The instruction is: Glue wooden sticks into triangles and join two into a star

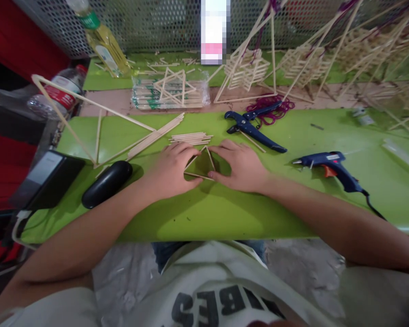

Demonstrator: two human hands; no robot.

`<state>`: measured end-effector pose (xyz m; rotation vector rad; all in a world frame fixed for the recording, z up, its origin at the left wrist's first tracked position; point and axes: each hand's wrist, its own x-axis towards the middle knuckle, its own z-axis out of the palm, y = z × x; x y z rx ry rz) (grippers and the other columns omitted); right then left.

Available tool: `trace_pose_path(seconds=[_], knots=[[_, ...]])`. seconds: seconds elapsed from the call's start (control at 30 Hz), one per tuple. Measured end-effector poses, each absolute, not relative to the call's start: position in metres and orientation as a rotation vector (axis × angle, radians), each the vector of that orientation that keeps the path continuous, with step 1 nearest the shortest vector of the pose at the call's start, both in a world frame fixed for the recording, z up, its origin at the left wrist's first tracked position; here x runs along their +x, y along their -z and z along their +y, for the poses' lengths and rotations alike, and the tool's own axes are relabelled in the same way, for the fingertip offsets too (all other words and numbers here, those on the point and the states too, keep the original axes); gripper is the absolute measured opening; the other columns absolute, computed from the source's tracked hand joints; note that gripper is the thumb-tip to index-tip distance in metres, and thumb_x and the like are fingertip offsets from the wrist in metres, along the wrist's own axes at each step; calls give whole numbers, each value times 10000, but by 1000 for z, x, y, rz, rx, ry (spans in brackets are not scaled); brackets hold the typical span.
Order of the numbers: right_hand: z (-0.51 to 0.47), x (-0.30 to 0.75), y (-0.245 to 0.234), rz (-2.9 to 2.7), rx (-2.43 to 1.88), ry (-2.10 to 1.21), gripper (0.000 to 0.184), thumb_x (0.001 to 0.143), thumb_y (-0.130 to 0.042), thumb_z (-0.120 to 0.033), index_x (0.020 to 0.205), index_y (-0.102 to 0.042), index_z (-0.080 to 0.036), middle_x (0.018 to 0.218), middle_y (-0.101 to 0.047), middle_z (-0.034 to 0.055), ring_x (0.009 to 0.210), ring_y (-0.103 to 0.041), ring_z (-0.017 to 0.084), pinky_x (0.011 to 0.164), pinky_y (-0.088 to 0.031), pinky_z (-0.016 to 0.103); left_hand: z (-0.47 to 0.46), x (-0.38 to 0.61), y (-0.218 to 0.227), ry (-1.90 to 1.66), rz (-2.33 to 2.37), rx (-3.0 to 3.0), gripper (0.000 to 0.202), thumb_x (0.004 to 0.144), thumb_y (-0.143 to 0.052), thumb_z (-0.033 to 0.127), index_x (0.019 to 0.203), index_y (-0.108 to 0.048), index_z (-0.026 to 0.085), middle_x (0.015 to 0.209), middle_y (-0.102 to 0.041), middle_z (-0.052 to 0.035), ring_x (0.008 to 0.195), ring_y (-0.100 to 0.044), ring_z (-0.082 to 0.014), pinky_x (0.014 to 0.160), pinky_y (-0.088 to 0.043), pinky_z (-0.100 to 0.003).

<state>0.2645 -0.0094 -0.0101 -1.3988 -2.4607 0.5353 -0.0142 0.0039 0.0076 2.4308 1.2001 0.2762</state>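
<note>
A small triangle of wooden sticks (209, 157) lies on the green table between my hands. My left hand (173, 169) is curved round its left side, thumb and fingers on the sticks. From the other side my right hand (238, 165) grips it, thumb at the lower right corner and a fingertip near the top corner. Just beyond my fingers is a bundle of short sticks (192, 138). A pile of longer sticks (157, 136) rests to its left. Blue cutting pliers (255, 131) lie past my right hand, over a stick.
A blue glue gun (322, 160) lies at right, its cord trailing off. At left are a black case (107, 184), a power bank (49, 179) and a large stick frame (63, 120). Behind stand packed sticks (145, 93), an oil bottle (105, 43) and woven stick structures (247, 68).
</note>
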Motion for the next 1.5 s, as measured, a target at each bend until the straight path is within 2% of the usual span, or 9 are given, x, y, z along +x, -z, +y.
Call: trace_pose_path(seconds=[0.13, 0.33, 0.6, 0.83, 0.97, 1.23, 1.3, 1.4, 1.5], knots=[[-10, 262, 12, -2449, -1438, -486, 690, 1081, -744, -541, 1655, -735, -159, 1445, -788, 197, 1237, -773, 401, 1091, -578, 531, 4, -15, -6, -295, 1182, 2439, 609, 952, -896, 475, 1468, -738, 193, 1523, -748, -192, 1481, -695, -439, 1321, -567, -667], [-11, 263, 15, -2443, -1451, -464, 709, 1118, -692, -597, 1667, -737, -151, 1430, -782, 207, 1175, -773, 390, 1046, -583, 523, 7, -18, -1, -287, 1122, 2465, 644, 979, -866, 497, 1535, -766, 187, 1668, -708, -188, 1576, -651, -451, 1381, -524, -680], [-11, 266, 16, -2466, -1371, -488, 786, 1088, -705, -656, 1678, -732, -137, 1433, -786, 200, 1189, -770, 412, 1067, -560, 556, 9, -15, -5, -296, 1085, 2469, 609, 991, -849, 490, 1513, -820, 179, 1631, -756, -191, 1549, -681, -470, 1360, -547, -718], [-12, 266, 16, -2473, -1363, -466, 776, 1078, -714, -652, 1670, -736, -150, 1433, -789, 195, 1169, -767, 397, 1028, -540, 527, 8, -13, -9, -282, 1087, 2480, 601, 998, -848, 473, 1509, -832, 157, 1605, -770, -205, 1537, -694, -478, 1338, -572, -735], [-13, 266, 17, -2480, -1335, -432, 765, 1070, -723, -633, 1652, -737, -137, 1394, -799, 200, 1142, -761, 394, 994, -524, 522, 6, -13, -10, -272, 1090, 2496, 598, 1017, -833, 475, 1506, -829, 132, 1588, -777, -206, 1526, -698, -466, 1339, -578, -711], [-14, 268, 22, -2494, -1242, -390, 743, 1083, -711, -641, 1609, -757, -119, 1330, -801, 191, 1176, -755, 394, 973, -475, 506, -1, -14, -14, -239, 1110, 2522, 536, 1012, -843, 474, 1459, -831, 178, 1558, -788, -174, 1528, -702, -451, 1329, -568, -676], [-14, 271, 23, -2474, -1217, -397, 722, 1089, -706, -654, 1585, -765, -131, 1314, -805, 183, 1153, -751, 384, 961, -459, 497, -3, -14, -16, -231, 1115, 2516, 535, 1005, -850, 476, 1452, -824, 182, 1551, -789, -172, 1527, -699, -448, 1326, -561, -670], [-18, 275, 24, -2440, -1144, -367, 671, 1091, -725, -673, 1503, -787, -147, 1289, -809, 173, 1093, -743, 355, 953, -440, 487, -4, -15, -19, -209, 1099, 2495, 650, 973, -887, 519, 1510, -786, 167, 1568, -778, -190, 1527, -687, -466, 1321, -543, -693], [-28, 276, 20, -2461, -1044, -240, 469, 1100, -745, -591, 1320, -820, -184, 1210, -798, 146, 1010, -712, 317, 933, -419, 474, -4, -17, -22, -184, 1087, 2458, 770, 928, -921, 544, 1572, -742, 161, 1595, -758, -207, 1542, -671, -488, 1309, -536, -712]])
